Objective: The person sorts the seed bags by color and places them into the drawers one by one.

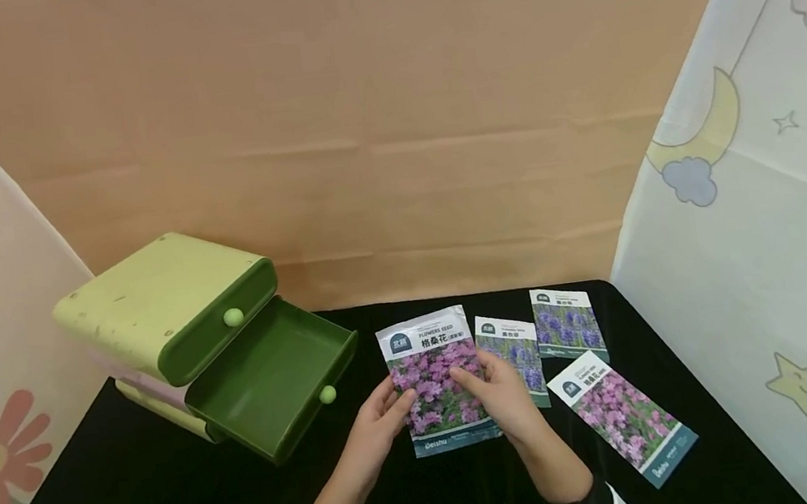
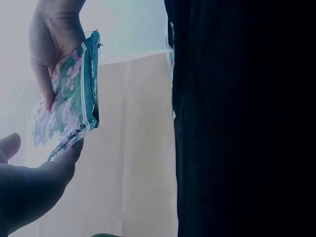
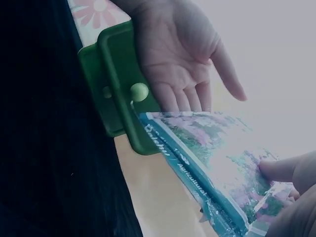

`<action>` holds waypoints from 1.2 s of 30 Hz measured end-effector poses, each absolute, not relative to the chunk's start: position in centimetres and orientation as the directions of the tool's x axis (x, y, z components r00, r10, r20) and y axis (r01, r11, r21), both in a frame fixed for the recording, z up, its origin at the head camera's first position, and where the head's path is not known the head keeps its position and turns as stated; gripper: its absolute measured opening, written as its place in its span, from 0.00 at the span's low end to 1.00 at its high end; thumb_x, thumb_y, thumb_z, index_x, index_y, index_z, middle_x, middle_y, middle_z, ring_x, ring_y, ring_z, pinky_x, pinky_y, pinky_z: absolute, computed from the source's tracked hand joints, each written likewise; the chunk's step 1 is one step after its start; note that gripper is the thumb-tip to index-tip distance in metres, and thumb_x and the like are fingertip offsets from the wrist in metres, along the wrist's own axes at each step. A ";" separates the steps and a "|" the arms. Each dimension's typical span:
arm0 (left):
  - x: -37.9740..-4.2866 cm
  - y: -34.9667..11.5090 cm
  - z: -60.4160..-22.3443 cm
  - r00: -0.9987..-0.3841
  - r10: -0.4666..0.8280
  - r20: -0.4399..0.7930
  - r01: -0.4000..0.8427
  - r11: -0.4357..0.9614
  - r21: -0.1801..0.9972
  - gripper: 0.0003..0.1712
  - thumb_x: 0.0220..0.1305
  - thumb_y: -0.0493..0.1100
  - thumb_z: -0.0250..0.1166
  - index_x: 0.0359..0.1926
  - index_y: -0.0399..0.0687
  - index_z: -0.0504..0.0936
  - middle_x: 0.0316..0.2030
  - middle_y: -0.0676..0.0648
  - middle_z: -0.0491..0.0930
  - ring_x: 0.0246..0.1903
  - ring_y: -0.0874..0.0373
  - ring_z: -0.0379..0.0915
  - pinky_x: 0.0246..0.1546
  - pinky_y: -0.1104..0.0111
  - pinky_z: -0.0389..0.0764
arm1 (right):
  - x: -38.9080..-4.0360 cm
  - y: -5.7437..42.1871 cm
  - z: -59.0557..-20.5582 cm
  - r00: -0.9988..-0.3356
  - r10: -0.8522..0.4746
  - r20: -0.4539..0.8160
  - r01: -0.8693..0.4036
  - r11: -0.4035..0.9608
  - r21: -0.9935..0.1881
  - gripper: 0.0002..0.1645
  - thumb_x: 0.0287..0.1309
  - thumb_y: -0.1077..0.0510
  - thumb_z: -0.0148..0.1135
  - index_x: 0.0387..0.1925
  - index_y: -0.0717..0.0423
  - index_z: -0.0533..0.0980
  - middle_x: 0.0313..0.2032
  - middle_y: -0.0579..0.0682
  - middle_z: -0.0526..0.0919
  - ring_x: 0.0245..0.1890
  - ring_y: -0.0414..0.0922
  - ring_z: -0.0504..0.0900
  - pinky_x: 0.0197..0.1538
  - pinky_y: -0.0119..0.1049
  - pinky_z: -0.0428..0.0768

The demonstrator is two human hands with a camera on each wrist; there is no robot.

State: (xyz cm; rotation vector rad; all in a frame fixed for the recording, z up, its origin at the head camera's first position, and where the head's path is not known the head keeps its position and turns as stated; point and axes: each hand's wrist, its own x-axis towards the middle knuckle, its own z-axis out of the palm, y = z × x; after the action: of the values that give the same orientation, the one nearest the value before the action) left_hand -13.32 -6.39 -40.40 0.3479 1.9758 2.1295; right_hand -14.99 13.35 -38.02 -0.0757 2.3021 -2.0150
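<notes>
A seed packet point(image 1: 437, 399) with pink flowers on its front is held up over the black table. My right hand point(image 1: 506, 395) pinches its right side, thumb on the front and fingers behind; the right wrist view shows that thumb point(image 3: 279, 170) pressing on the printed flowers. At the packet's left edge is my left hand point(image 1: 379, 423). In the right wrist view my left hand point(image 3: 180, 59) has its fingers extended behind the packet's edge and its thumb standing off the front. The packet's lower teal edge point(image 3: 187, 173) looks doubled, with another layer behind.
To the left stands a yellow-green drawer box point(image 1: 167, 298) with its green drawer point(image 1: 276, 385) pulled out. Two lavender packets, one nearer point(image 1: 508, 340) and one farther back point(image 1: 569, 324), lie right of my hands, with another pink-flower packet point(image 1: 624, 418) in front. Printed sheets point(image 1: 767, 199) flank the table.
</notes>
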 end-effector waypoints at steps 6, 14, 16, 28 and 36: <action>-13.6 -6.5 -41.0 -0.951 0.309 -0.030 -0.063 -0.100 0.993 0.36 0.71 0.51 0.56 0.68 0.30 0.60 0.59 0.32 0.74 0.54 0.46 0.78 0.59 0.54 0.76 | -15.2 13.2 -38.3 -0.996 -0.082 -0.025 0.011 0.170 -0.985 0.20 0.65 0.57 0.59 0.54 0.65 0.76 0.26 0.52 0.84 0.21 0.38 0.79 0.30 0.29 0.80; -13.6 -6.1 -41.1 -0.969 0.240 -0.066 -0.078 -0.042 0.996 0.29 0.68 0.47 0.61 0.60 0.29 0.71 0.43 0.36 0.84 0.39 0.53 0.85 0.45 0.62 0.84 | -15.0 13.5 -38.1 -0.986 -0.165 -0.022 -0.013 0.207 -0.978 0.26 0.65 0.51 0.59 0.57 0.64 0.74 0.32 0.55 0.87 0.27 0.42 0.85 0.33 0.33 0.83; -13.5 -6.0 -41.1 -0.972 0.227 -0.065 -0.073 -0.028 0.997 0.28 0.67 0.47 0.61 0.58 0.29 0.73 0.42 0.36 0.85 0.38 0.53 0.85 0.43 0.62 0.85 | -15.0 13.5 -38.1 -0.983 -0.180 -0.032 -0.005 0.201 -0.980 0.27 0.66 0.50 0.59 0.58 0.65 0.73 0.35 0.57 0.87 0.30 0.44 0.86 0.36 0.34 0.85; -13.4 -6.1 -40.8 -0.976 0.204 -0.071 -0.082 -0.048 0.995 0.25 0.68 0.46 0.61 0.56 0.29 0.74 0.41 0.36 0.85 0.37 0.53 0.86 0.42 0.64 0.85 | -15.0 13.8 -38.3 -0.971 -0.237 -0.026 -0.023 0.203 -0.979 0.28 0.66 0.49 0.58 0.59 0.65 0.72 0.25 0.51 0.84 0.21 0.38 0.81 0.29 0.30 0.80; -13.3 -6.3 -40.6 -0.983 0.157 -0.094 -0.103 -0.046 0.994 0.26 0.67 0.46 0.62 0.56 0.28 0.74 0.38 0.37 0.86 0.32 0.56 0.85 0.39 0.67 0.85 | -14.9 13.6 -38.4 -0.968 -0.249 -0.018 -0.061 0.303 -0.951 0.30 0.69 0.48 0.54 0.65 0.63 0.68 0.45 0.58 0.84 0.39 0.47 0.83 0.44 0.40 0.82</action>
State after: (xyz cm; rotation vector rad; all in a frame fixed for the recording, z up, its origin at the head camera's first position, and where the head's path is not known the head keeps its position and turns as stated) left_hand -13.31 -6.32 -40.60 0.0587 2.0366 2.1502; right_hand -14.88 13.58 -38.45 -0.2882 2.4007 -1.7411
